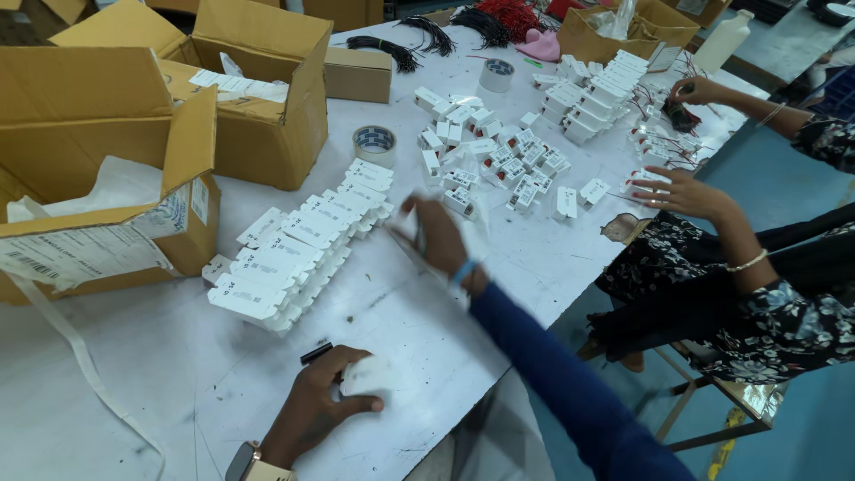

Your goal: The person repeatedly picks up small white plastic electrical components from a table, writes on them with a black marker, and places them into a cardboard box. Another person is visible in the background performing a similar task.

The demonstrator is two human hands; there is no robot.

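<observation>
On the white table [178, 392], far left: open cardboard boxes [258, 98], one with white paper spilling out. Beside them a long stacked row of flat white cartons [298, 245], labels up, ran diagonally towards the tape roll [374, 142].

Near edge: left hand [312, 410], watch on the wrist, was closed around one small white carton [367, 374] and pressed it to the table top. A black pen [316, 354] showed just behind the fingers, touching or tucked under them.

Centre: right hand [441, 236], blue sleeve and blue wristband, was stretched out between the end of the stacked row and the loose heap of cartons [499, 160]. It was motion-blurred; fingers looked partly curled, but whether they held anything could not be told.

Judgement: a sorting-and-stacking step, one carton in the left grip and the right at the pile's near edge. Loose cartons lay just beyond the right fingertips, so picking one calls for a short reach and a clean pinch.

Far right: a co-worker's two hands [686, 191] in floral sleeves worked over wired parts [659, 142].
</observation>
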